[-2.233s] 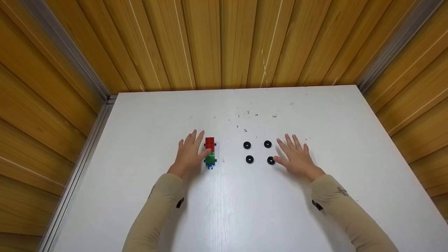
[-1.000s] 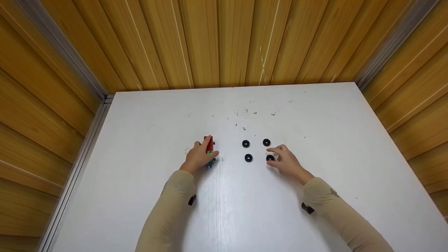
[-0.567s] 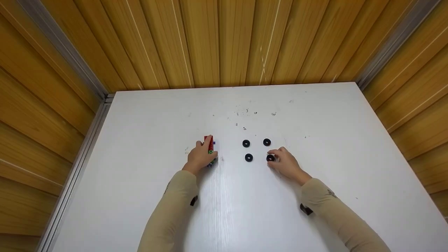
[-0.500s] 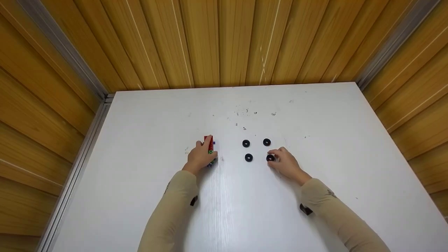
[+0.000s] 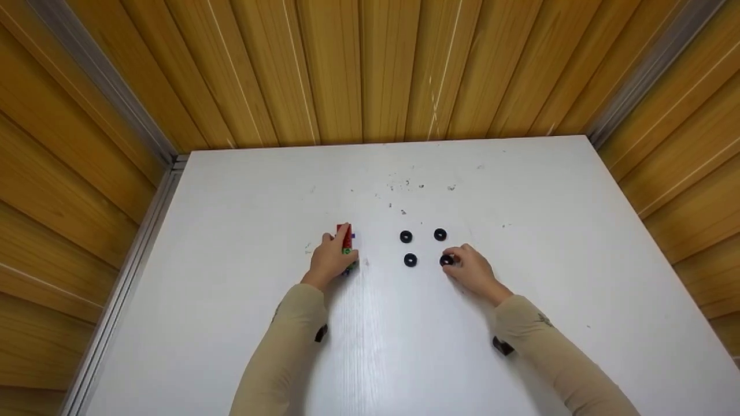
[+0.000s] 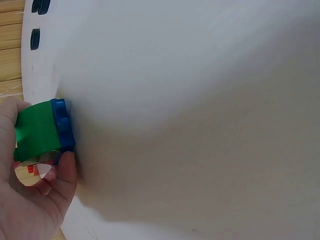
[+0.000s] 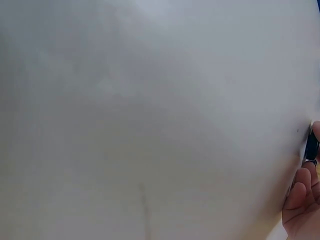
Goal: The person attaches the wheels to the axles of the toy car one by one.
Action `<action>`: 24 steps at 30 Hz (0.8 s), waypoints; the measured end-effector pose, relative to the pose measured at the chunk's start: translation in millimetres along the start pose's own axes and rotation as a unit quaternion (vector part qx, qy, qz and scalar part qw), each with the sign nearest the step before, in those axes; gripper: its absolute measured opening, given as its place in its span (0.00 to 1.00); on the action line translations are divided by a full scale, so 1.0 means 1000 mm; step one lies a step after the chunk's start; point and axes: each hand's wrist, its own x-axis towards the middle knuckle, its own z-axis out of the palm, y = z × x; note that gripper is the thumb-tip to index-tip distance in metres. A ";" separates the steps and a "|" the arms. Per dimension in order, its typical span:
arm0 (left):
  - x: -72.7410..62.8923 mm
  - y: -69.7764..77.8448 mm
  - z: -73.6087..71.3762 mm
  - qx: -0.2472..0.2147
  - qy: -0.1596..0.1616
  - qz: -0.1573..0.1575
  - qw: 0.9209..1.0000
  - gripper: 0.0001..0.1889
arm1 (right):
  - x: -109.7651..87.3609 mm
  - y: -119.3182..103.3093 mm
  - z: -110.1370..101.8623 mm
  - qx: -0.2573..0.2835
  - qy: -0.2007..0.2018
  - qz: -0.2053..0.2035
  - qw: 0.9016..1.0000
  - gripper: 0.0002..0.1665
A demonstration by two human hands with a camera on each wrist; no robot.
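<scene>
A small toy car of building bricks, red brick [image 5: 341,228] at the far end and green brick [image 6: 37,131] on a blue base [image 6: 62,125] at the near end, stands on the white table. My left hand [image 5: 329,257] grips it from above, covering much of it. Over to the right, my right hand [image 5: 475,270] pinches a black toy tire [image 5: 444,260] between thumb and fingers. Only an edge of that tire [image 7: 312,146] shows in the right wrist view. Whether it touches the table I cannot tell.
Three more black toy tires lie flat between the hands: a far left tire [image 5: 402,237], a near left tire [image 5: 406,260] and a far right tire [image 5: 436,234]. The white table [image 5: 370,358] has dark marks toward the back. Wood-look panels [image 5: 335,75] enclose it.
My left hand has moved from beside the toy car to a grip over it. My right hand's spread fingers have drawn in and closed on the near right tire.
</scene>
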 end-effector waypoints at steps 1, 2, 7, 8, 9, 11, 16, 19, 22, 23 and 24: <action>0.000 0.000 0.000 -0.003 0.003 0.000 1.000 0.36 | 0.000 0.000 0.000 0.000 0.001 0.002 1.000 0.20; 0.000 0.000 0.001 -0.006 0.005 -0.001 1.000 0.36 | 0.000 0.000 0.001 0.000 0.001 0.004 1.000 0.20; -0.002 0.001 0.001 -0.016 0.014 -0.010 1.000 0.36 | 0.000 -0.001 0.001 -0.001 0.003 0.003 1.000 0.20; -0.002 0.001 0.001 -0.017 0.017 -0.010 1.000 0.35 | -0.001 -0.001 0.000 -0.004 0.003 0.002 1.000 0.20; -0.002 0.001 0.001 -0.017 0.021 -0.010 1.000 0.35 | -0.001 -0.001 0.000 -0.005 0.001 0.003 1.000 0.20; -0.003 0.001 0.001 -0.017 0.028 -0.004 0.999 0.35 | -0.001 -0.002 -0.001 -0.012 -0.002 0.003 1.000 0.20; -0.004 0.000 -0.002 -0.023 0.033 0.006 0.999 0.34 | -0.001 -0.003 -0.002 -0.025 -0.010 0.005 1.000 0.21; -0.005 -0.001 -0.004 -0.042 0.026 -0.001 0.999 0.34 | -0.001 -0.004 -0.002 -0.030 -0.012 0.002 0.999 0.21; -0.006 -0.003 -0.006 -0.072 0.019 -0.007 0.997 0.34 | -0.001 -0.004 -0.002 -0.031 -0.013 0.001 0.999 0.21; -0.006 -0.003 -0.007 -0.083 0.017 -0.008 0.996 0.34 | -0.001 -0.004 -0.002 -0.031 -0.013 0.001 0.999 0.21; -0.007 -0.004 -0.008 -0.095 0.016 -0.009 0.995 0.34 | 0.000 -0.005 -0.002 -0.031 -0.012 0.001 0.999 0.21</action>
